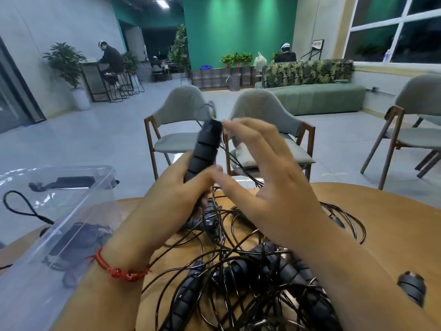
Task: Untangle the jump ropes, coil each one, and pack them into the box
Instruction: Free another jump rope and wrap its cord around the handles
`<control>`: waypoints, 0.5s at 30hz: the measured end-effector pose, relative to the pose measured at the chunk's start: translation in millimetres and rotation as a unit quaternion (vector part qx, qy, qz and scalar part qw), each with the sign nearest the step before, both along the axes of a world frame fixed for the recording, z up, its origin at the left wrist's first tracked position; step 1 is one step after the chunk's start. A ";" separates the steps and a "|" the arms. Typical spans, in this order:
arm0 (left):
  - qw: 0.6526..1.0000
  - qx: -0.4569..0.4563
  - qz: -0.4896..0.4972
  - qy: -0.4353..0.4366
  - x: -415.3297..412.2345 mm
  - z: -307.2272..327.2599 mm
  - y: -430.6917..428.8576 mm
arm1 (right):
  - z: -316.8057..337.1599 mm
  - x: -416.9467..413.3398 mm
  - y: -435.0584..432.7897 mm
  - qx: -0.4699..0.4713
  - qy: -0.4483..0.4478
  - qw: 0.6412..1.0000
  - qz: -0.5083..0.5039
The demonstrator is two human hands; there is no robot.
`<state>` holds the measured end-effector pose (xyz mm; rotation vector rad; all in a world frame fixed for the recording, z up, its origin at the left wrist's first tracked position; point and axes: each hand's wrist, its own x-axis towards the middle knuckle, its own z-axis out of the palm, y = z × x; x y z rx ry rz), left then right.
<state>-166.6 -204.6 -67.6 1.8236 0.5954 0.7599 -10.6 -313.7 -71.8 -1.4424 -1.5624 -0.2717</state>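
The left hand (pixel 176 194) is clenched around the lower part of a black ribbed handle (pixel 205 149), which is held tilted above the far edge of a round wooden table (pixel 381 223). The right hand (pixel 269 177) is released, its fingers extended and spread, with the fingertips (pixel 226 123) just beside the handle's top end; contact with the thin cord (pixel 235 161) trailing from that end cannot be determined because of blur. A tangle of black jump ropes (pixel 238 271) with several further handles is spread on the table beneath both forearms, and one handle (pixel 412 287) is seen apart at the right. A clear plastic box (pixel 28 290) is placed at the left, with dark rope parts (pixel 78 240) visible inside. A red bracelet (pixel 119 272) is worn on the left wrist.
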 end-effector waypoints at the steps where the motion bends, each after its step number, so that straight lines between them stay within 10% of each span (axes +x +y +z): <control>1: 0.999 -0.001 -0.043 0.006 -3.5 0.9 -0.5 | 1.6 2.8 -1.4 0.017 -0.002 1.000 0.022; 9: 0.973 0.072 -0.208 0.063 -22.9 11.0 -8.9 | -0.1 20.9 -5.3 0.021 0.118 0.989 0.083; 15: 0.954 -0.090 -0.232 -0.169 -19.9 12.0 -3.4 | -4.8 15.7 2.4 0.005 0.188 0.979 0.074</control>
